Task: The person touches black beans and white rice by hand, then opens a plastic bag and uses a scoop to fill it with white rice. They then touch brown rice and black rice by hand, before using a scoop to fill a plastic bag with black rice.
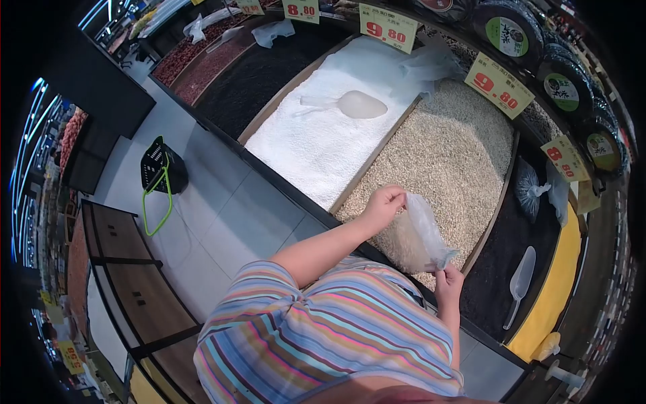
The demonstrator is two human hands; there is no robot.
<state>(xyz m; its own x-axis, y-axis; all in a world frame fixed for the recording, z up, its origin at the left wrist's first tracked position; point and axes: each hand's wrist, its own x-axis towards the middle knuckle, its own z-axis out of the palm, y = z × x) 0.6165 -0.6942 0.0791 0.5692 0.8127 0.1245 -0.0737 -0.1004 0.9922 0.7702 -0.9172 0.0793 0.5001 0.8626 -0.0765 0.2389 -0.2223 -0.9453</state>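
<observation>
A clear plastic bag (420, 232) is stretched between my two hands, over the near end of a bin of beige grain (447, 141). My left hand (385, 205) pinches one upper edge of the bag, fingers closed. My right hand (447, 277) grips the bag's other end, lower and further right. The lower part of the bag looks beige, and I cannot tell whether grain is inside or seen through it. To the left is a bin of white grains (303, 148) with a clear scoop (362, 105) lying on it.
A black basket (176, 172) with a green handle stands on the floor at left. At right, a dark bin (494, 269) holds another scoop (522, 283) and a tied bag (530, 190). Price signs (388, 28) line the back. Wooden cabinets (134, 269) stand at lower left.
</observation>
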